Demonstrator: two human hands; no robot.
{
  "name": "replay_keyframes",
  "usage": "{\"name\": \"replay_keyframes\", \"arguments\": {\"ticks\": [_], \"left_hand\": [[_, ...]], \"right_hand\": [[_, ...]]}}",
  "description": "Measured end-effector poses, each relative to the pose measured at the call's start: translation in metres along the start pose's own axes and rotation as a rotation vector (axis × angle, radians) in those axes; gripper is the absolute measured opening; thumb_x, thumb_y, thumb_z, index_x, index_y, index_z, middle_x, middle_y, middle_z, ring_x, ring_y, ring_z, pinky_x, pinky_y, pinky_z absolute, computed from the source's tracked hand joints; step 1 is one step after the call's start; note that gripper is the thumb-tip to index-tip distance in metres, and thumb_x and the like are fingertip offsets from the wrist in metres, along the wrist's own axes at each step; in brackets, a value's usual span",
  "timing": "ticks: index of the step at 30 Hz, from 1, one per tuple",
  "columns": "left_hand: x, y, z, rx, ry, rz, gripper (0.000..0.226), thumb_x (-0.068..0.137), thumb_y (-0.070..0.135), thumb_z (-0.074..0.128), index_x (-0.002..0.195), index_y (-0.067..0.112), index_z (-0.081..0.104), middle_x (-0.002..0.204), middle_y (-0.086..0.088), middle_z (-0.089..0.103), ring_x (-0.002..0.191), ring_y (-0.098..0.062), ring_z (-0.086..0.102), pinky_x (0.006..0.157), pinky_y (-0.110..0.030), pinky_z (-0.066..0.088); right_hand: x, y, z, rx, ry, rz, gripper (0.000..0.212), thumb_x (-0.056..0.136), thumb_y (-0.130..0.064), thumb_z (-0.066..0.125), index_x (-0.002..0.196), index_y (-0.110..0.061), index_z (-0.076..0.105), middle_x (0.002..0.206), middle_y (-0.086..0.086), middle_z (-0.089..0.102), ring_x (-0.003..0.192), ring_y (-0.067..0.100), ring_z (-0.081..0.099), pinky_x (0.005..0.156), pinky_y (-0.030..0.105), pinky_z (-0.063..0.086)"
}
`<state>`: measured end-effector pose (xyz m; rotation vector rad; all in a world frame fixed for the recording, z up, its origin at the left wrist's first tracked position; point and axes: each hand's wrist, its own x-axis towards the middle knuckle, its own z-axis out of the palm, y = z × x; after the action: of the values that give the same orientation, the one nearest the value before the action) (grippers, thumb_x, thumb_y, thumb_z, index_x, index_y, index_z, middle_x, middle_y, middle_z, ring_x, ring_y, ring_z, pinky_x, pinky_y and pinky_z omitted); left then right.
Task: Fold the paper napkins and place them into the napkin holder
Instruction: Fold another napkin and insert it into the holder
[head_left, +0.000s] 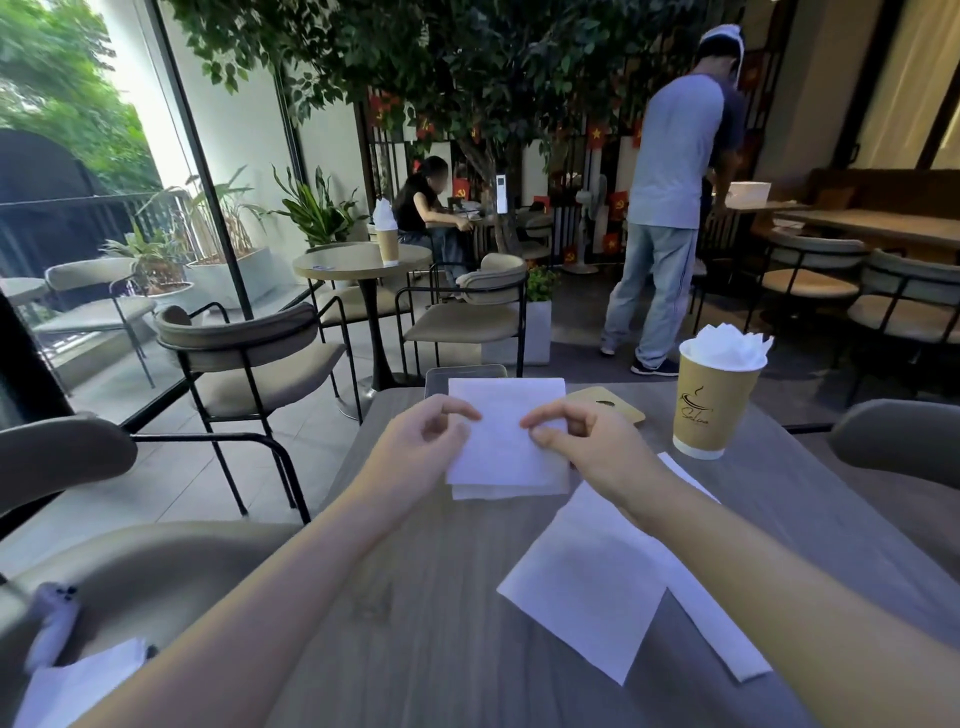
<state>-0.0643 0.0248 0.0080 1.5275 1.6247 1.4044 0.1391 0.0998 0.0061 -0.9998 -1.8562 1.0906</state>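
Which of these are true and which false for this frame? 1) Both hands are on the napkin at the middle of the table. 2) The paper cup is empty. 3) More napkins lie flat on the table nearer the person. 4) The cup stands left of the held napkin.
1) True. The left hand and right hand each pinch the held napkin at its sides.
2) False. The paper cup already holds white folded napkins sticking out of its top.
3) True. Flat napkins lie on the table under the right forearm.
4) False. The cup stands to the right of the held napkin, near the table's far right edge.
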Motion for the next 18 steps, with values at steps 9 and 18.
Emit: {"name": "replay_keyframes", "arguments": {"ticks": [9, 18], "left_hand": [[0.072, -0.011, -0.018, 0.465, 0.145, 0.108, 0.014, 0.089, 0.009, 0.062, 0.089, 0.019, 0.072, 0.066, 0.008, 0.051, 0.060, -0.008, 0.047, 0.051, -0.011, 0.034], [0.112, -0.030, -0.014, 0.974, -0.019, 0.136, 0.031, 0.096, 0.024, 0.046, 0.075, 0.014, 0.067, 0.085, -0.005, 0.072, 0.099, -0.034, 0.057, 0.077, -0.038, 0.044]], "right_hand": [[0.093, -0.005, 0.026, -0.321, 0.138, -0.118, 0.014, 0.091, -0.010, 0.069, 0.090, -0.019, 0.079, 0.063, -0.007, 0.046, 0.059, 0.008, 0.042, 0.050, 0.016, 0.030], [0.130, 0.004, 0.044, -0.607, 0.024, -0.081, 0.025, 0.086, -0.013, 0.060, 0.088, -0.025, 0.082, 0.082, -0.010, 0.071, 0.089, 0.017, 0.064, 0.075, 0.033, 0.053]]}}
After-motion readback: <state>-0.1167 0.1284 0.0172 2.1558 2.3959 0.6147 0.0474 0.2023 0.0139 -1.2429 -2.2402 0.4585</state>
